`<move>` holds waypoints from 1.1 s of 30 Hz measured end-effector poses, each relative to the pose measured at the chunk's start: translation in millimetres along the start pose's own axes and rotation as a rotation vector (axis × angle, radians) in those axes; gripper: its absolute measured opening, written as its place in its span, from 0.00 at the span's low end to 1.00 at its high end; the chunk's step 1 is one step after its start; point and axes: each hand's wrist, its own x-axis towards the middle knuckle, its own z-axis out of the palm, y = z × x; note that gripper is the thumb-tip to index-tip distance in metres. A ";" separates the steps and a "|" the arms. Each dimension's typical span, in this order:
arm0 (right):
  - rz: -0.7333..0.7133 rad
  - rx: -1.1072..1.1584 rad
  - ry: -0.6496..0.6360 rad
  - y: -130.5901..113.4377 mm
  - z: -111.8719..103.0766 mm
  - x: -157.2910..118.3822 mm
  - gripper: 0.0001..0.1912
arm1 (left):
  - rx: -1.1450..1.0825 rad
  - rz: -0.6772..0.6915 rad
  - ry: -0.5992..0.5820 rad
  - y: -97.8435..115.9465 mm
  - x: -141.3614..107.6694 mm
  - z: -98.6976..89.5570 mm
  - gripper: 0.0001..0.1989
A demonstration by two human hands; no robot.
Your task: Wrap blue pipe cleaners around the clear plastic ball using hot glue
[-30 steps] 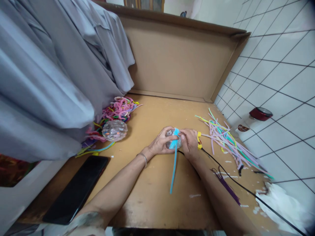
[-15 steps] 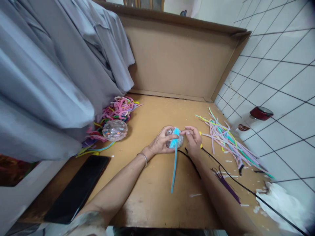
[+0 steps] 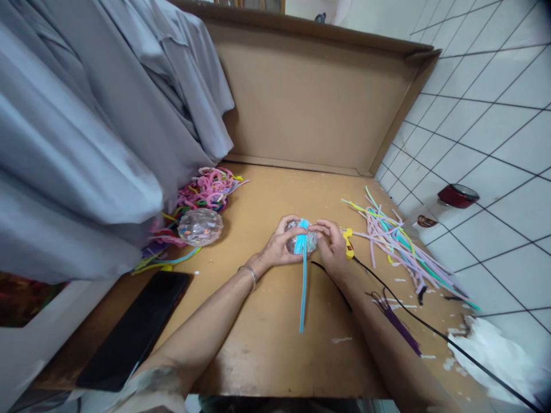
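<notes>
My left hand (image 3: 284, 244) is closed around a clear, faceted ball (image 3: 310, 244) from its left side, with the thumb across its top. Bright blue pipe cleaners (image 3: 301, 236) are wrapped side by side over the ball, and one long end (image 3: 303, 292) hangs down toward the table's front. My right hand (image 3: 332, 244) closes on the ball's right side, its fingertips at the edge of the blue band. Just right of that hand is a yellow glue gun (image 3: 348, 245), partly hidden, with a black cable.
At left lie a second clear ball (image 3: 200, 227), a heap of colourful pipe cleaners (image 3: 210, 189) and a black phone (image 3: 138, 327). Lilac and green pipe cleaners (image 3: 400, 246), a red-lidded jar (image 3: 457, 196) and white tissue (image 3: 495, 355) are at right. Cardboard (image 3: 310, 103) stands behind.
My right hand has shifted slightly left and its fingers now lie against the ball. Both hands and the ball have moved a little left, uncovering more of the glue gun.
</notes>
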 end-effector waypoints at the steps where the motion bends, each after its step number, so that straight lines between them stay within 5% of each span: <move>1: -0.011 -0.013 0.000 -1.0 -0.2 0.2 0.12 | 0.000 0.001 -0.001 0.1 -0.1 -0.1 0.28; 24: -0.148 -0.146 -0.017 -8.4 0.1 2.6 0.14 | -0.026 0.013 0.002 2.9 3.1 -2.9 0.39; 33: 0.068 0.096 -0.042 0.1 2.6 -1.1 0.16 | -0.008 0.019 -0.038 1.6 0.8 -2.9 0.35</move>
